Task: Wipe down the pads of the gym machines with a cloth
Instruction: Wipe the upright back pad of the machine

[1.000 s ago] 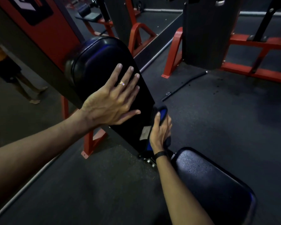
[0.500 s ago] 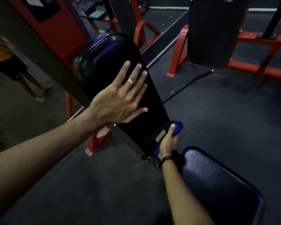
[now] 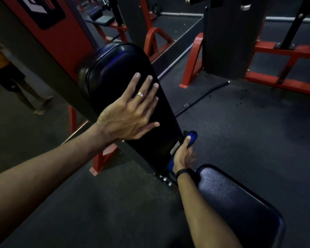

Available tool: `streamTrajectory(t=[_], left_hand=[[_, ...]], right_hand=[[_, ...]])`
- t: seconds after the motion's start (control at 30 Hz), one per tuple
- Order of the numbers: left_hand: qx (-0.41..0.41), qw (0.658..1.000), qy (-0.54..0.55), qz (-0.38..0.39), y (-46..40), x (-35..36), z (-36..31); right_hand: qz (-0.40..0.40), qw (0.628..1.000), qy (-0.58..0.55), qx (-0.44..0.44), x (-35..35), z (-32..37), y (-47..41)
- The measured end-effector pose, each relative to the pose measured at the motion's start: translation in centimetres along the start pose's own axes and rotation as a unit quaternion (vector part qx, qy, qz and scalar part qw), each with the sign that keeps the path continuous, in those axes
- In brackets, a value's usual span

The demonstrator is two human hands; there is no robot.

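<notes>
- Dim gym; dark speckled rubber floor (image 3: 249, 140) running under red steel machine frames (image 3: 191, 59).
- I am watching the left hand (image 3: 127, 115) lying flat, fingers straight and spread, on the long black glossy vinyl back pad (image 3: 118, 68), bracing it.
- The right hand (image 3: 183, 154) is gripping the bunched blue cloth (image 3: 191, 136), pressing it against the pad's lower right edge, just above the seat.
- Judgement: the side edge is being wiped. I would be keeping the cloth folded over the seam, pulling in long overlapping strokes while the left palm is holding the pad steady.
- The vinyl is looking smooth, taut and rounded at the top, so likely slick under the cloth.
- The rounded black seat pad (image 3: 240, 203) is looking pebbled or droplet-speckled; I am judging it not yet wiped.
</notes>
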State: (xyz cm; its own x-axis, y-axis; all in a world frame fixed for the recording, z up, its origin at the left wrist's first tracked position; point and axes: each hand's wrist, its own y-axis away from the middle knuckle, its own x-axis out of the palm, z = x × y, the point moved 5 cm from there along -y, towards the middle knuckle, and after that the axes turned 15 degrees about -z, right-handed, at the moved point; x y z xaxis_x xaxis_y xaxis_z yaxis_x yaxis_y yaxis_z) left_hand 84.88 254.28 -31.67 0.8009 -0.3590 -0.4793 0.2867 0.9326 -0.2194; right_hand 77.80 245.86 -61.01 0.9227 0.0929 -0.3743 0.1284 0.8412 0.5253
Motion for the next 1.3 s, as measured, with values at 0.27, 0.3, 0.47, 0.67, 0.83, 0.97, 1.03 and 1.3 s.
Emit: streamTrajectory(t=[0.27,0.3,0.47,0.67,0.83,0.97,1.03,1.3], left_hand=[[0.009,0.999,-0.012,0.035,-0.3,0.1,-0.1],[0.007,0.999,-0.015,0.031,-0.3,0.1,-0.1],[-0.005,0.999,-0.014,0.03,-0.3,0.0,0.4],[-0.015,1.0,0.007,0.013,-0.4,0.0,-0.1],[-0.016,1.0,0.013,0.014,-0.6,0.0,0.2],[-0.008,1.0,0.005,0.018,-0.6,-0.1,0.2],[-0.012,1.0,0.004,0.01,-0.5,-0.1,0.3],[-0.006,1.0,0.0,0.013,-0.6,-0.1,-0.2]], right_hand=[[-0.009,0.998,0.03,-0.052,-2.3,-5.8,6.7],[-0.009,0.999,0.041,-0.011,-2.3,-4.9,5.1],[-0.075,0.988,0.036,-0.128,-1.1,7.4,3.4],[-0.063,0.932,-0.082,-0.346,-3.6,2.7,12.1],[-0.024,0.993,0.057,-0.103,-1.7,0.0,2.8],[0.007,0.991,0.064,-0.115,-0.7,7.8,0.3],[-0.056,0.975,0.002,-0.214,-0.8,10.1,3.5],[-0.028,0.975,-0.016,-0.218,-3.2,-1.4,7.8]])
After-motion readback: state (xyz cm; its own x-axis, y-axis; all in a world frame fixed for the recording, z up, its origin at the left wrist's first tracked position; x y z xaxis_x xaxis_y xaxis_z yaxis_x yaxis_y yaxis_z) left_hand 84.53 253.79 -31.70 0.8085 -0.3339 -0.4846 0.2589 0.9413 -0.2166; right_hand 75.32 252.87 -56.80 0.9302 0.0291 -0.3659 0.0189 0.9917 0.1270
